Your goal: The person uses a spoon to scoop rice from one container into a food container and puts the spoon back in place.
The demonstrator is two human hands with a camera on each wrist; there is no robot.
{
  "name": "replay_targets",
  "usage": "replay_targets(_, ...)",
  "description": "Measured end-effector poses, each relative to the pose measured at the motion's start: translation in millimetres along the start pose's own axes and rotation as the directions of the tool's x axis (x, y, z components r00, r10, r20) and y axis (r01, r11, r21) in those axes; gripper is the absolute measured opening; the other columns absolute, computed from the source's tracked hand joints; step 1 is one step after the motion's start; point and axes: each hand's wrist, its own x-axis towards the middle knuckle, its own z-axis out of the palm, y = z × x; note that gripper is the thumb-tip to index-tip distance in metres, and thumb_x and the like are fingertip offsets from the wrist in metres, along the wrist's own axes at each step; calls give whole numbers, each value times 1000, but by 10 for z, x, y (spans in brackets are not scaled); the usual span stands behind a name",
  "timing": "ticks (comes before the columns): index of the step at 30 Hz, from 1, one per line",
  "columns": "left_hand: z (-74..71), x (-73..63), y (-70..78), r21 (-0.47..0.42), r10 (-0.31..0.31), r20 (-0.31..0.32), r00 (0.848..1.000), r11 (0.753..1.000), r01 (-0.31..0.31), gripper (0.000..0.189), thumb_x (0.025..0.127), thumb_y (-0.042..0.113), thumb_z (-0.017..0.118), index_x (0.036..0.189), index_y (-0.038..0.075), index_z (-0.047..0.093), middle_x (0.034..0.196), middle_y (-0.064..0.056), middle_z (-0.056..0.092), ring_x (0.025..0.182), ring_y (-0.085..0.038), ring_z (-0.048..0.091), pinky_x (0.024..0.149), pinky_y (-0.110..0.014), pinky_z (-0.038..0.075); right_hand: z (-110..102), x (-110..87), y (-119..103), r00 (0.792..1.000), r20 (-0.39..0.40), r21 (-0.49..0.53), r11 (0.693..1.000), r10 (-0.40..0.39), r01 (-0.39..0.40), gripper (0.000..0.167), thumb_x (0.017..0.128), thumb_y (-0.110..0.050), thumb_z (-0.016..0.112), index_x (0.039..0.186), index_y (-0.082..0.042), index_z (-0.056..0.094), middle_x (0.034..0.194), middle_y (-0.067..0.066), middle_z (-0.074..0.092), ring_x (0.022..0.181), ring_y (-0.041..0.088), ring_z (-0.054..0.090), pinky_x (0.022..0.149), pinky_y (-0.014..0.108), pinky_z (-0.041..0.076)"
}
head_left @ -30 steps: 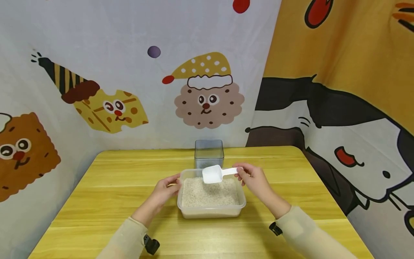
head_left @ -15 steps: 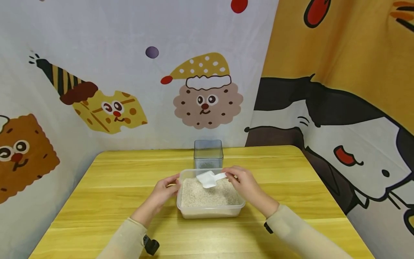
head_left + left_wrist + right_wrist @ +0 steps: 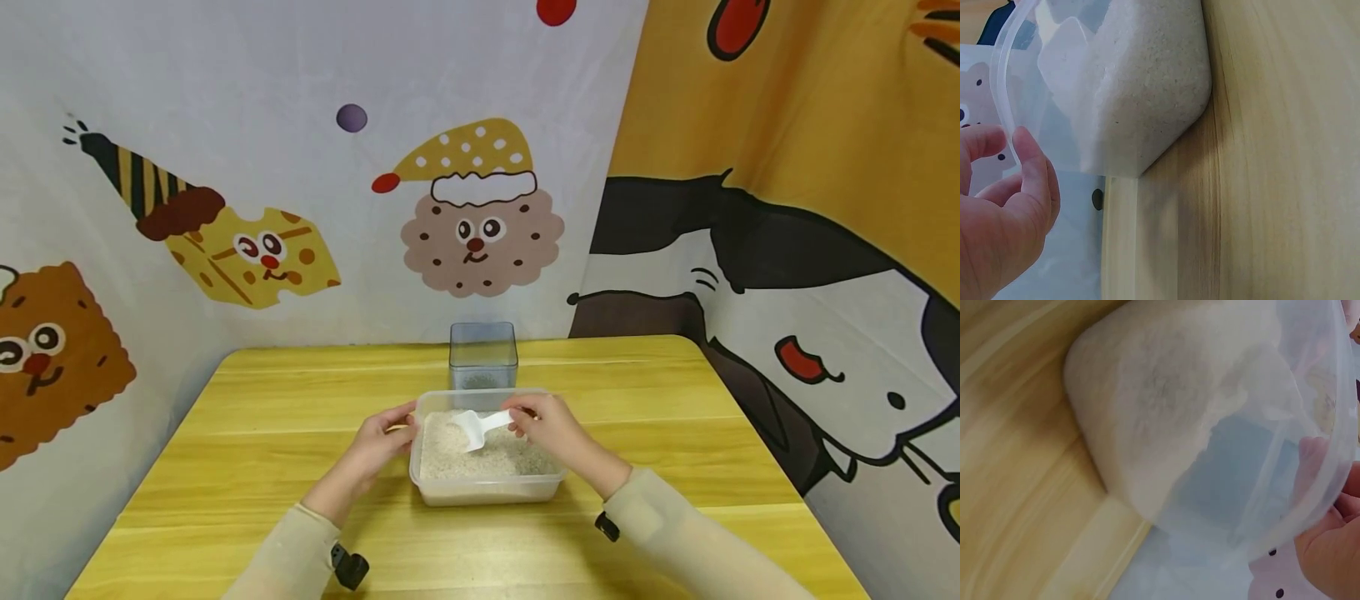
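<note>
A clear plastic container (image 3: 491, 492) holding rice (image 3: 495, 457) stands mid-table. My left hand (image 3: 380, 442) pinches its rim at the left side; in the left wrist view the thumb and fingers of that left hand (image 3: 1013, 200) sit on either side of the rim. With my right hand (image 3: 551, 429) I grip the handle of a white scoop (image 3: 474, 429). The scoop is tilted, its bowl down at the rice inside the container. Through the wall in the right wrist view, the right fingertips show blurred behind the plastic.
Right behind the container is a square grey-blue translucent box (image 3: 483, 354) with something grainy at its bottom. The wooden table (image 3: 300, 383) reaches back to a cartoon-printed cloth (image 3: 300, 167). Black wrist cameras hang under both sleeves.
My right hand has moved left and down with the scoop, from above the container to the rice. The scoop's bowl has tipped over on the way. My left hand keeps its place.
</note>
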Motion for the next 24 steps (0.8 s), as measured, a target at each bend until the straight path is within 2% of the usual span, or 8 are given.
replay_targets(6, -2, 10, -4, 13, 2, 1, 1000, 1000, -2, 48, 92, 4, 57, 139, 3, 46, 114, -12, 49, 93, -11, 52, 78, -23, 51, 97, 51, -31, 995, 12, 122, 988, 95, -96, 21, 94, -1, 52, 108, 6, 67, 77, 25, 66, 65, 30, 61, 53, 40, 53)
replay_targets(10, -3, 10, -8, 18, -3, -6, 1000, 1000, 4, 48, 91, 4, 57, 138, 3, 47, 112, -11, 49, 94, -12, 52, 79, -24, 51, 151, 93, -31, 988, 4, 193, 969, 156, -154, 20, 93, 2, 53, 106, 9, 66, 71, 20, 66, 59, 20, 60, 53, 38, 52)
replay_targets(14, 0, 5, -2, 14, -4, -14, 1000, 1000, 4, 48, 91, 3, 57, 138, 3, 47, 110, -9, 50, 93, -12, 52, 81, -26, 52, 183, 122, -25, 979, 4, 222, 954, 205, -201, 21, 94, 1, 52, 108, 10, 65, 69, 13, 66, 56, 11, 57, 53, 35, 53)
replay_targets(17, 3, 4, -1, 8, 2, -6, 1000, 1000, -2, 48, 91, 2, 57, 138, 1, 47, 110, -10, 50, 91, -11, 52, 80, -25, 52, 199, 132, -15, 972, -6, 232, 945, 237, -229, 21, 94, 1, 52, 108, 10, 65, 69, 12, 66, 55, 10, 56, 52, 33, 52)
replay_targets(24, 15, -2, -5, -1, 8, -3, 1000, 1000, -8, 48, 91, 1, 57, 138, 0, 47, 109, -11, 50, 90, -10, 53, 76, -22, 52, 225, 150, 29, 946, 1, 339, 890, 325, -306, 22, 96, 0, 48, 109, 9, 64, 69, 10, 64, 57, 13, 55, 48, 24, 47)
